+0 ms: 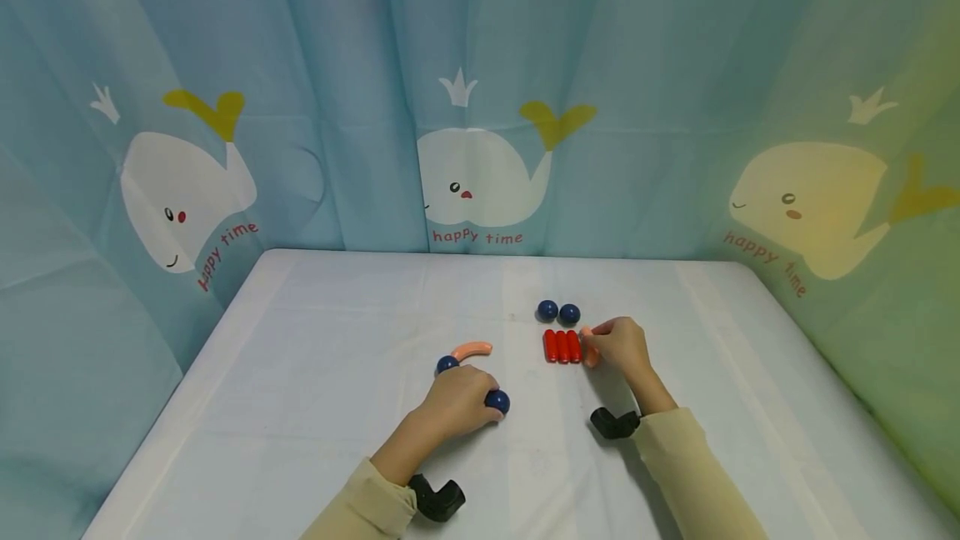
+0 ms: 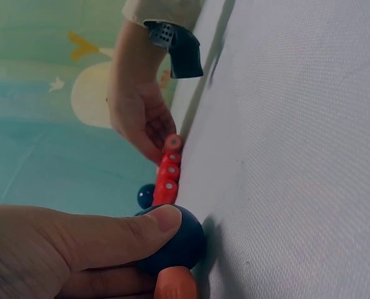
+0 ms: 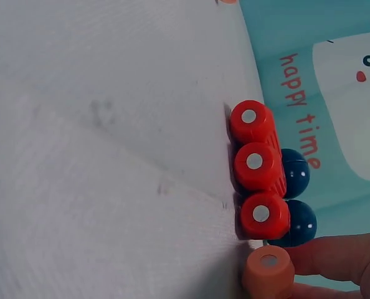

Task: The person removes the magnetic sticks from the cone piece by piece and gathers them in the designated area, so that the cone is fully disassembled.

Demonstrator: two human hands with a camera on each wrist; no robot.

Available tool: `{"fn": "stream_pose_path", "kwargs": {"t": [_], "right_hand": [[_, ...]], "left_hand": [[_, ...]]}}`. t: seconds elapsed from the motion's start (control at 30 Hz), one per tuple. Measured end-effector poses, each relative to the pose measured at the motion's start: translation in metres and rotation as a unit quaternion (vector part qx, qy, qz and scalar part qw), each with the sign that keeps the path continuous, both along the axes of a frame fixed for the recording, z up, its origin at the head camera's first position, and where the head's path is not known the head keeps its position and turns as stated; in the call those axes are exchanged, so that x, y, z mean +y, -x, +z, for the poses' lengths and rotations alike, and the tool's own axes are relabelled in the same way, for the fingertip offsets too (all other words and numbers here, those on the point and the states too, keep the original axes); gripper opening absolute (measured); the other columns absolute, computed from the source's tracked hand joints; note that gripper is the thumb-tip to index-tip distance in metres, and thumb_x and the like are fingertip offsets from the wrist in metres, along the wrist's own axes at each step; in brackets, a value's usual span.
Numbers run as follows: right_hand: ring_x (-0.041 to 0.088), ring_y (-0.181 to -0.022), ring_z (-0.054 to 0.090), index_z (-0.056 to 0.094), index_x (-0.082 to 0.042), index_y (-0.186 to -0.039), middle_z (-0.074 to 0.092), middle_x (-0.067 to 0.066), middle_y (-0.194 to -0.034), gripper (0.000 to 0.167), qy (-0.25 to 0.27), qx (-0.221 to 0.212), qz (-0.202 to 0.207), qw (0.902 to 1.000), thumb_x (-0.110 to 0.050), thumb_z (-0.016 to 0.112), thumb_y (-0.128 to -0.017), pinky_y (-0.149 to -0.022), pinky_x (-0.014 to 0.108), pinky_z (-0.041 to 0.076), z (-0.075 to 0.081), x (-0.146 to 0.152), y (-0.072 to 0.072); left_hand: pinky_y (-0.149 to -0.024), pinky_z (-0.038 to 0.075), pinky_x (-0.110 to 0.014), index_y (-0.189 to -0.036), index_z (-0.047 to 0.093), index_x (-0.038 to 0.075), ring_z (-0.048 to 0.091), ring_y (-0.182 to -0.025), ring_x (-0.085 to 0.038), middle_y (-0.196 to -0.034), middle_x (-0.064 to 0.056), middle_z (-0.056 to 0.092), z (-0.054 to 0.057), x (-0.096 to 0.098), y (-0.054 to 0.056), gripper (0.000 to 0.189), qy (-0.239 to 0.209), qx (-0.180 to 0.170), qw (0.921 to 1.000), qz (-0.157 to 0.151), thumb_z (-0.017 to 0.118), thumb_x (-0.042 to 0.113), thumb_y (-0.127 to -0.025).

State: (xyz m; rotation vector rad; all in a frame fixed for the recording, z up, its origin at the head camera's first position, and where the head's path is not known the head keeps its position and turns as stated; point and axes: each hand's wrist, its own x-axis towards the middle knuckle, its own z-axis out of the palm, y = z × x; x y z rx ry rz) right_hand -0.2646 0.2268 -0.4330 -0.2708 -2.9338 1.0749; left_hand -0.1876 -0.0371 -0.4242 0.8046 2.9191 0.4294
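Three glossy red rods (image 1: 562, 347) are already aligned on the white worktop (image 1: 300, 390), a peach rod (image 1: 592, 357) pinched beside them by the right hand (image 1: 624, 348); a dark-blue ball (image 1: 498, 402), seemingly unplaced, is gripped by the left hand (image 1: 459, 402).

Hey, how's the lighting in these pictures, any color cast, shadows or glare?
Head view: yellow-green cast on the curtain at right; left wrist view: soft shadow on the white table beside the nearest blue ball; right wrist view: small glints on two dark blue balls.
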Motion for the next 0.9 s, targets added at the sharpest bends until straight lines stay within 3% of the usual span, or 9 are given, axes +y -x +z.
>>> {"fn": "stream_pose_path", "kwargs": {"t": [0.33,0.57,0.77,0.9], "right_hand": [[0.023,-0.066,0.055,0.068,0.009,-0.085,0.064,0.011,-0.07,0.028,-0.004,0.012,0.012,0.9998,-0.019,0.068,-0.081,-0.056,0.03,0.044,-0.002,-0.002,-0.001],[0.025,-0.07,0.054,0.067,0.01,-0.088,0.064,0.015,-0.078,0.03,-0.004,0.023,0.003,0.9997,-0.02,0.064,-0.083,-0.056,0.031,0.044,0.0,-0.003,-0.005],[0.027,-0.074,0.054,0.066,0.009,-0.094,0.064,0.019,-0.086,0.03,0.012,0.075,-0.021,0.9969,-0.02,0.058,-0.087,-0.061,0.033,0.046,0.003,-0.003,-0.012],[0.027,-0.076,0.057,0.066,0.006,-0.096,0.065,0.018,-0.087,0.027,0.028,0.124,-0.006,0.9919,-0.019,0.059,-0.088,-0.063,0.032,0.048,0.004,-0.013,-0.021]], "left_hand": [[-0.072,0.046,-0.027,-0.096,0.072,0.013,0.058,-0.079,-0.007,-0.085,0.006,0.066,-0.003,0.001,0.0,0.032,0.01,0.021,0.9997,-0.004,0.074,0.037,-0.075],[-0.054,0.035,-0.024,-0.071,0.064,0.017,0.042,-0.056,-0.007,-0.06,0.009,0.048,-0.003,-0.001,-0.001,0.021,-0.002,0.038,0.999,-0.023,0.075,0.034,-0.075],[-0.068,0.046,-0.023,-0.102,0.07,0.01,0.058,-0.08,-0.007,-0.087,0.005,0.067,0.003,-0.007,0.002,0.032,-0.003,0.025,0.9988,-0.043,0.076,0.026,-0.075],[-0.062,0.043,-0.02,-0.089,0.071,0.01,0.055,-0.071,-0.005,-0.074,0.004,0.063,0.005,-0.017,0.007,0.018,0.007,0.041,0.9968,-0.068,0.076,0.021,-0.076]]}}
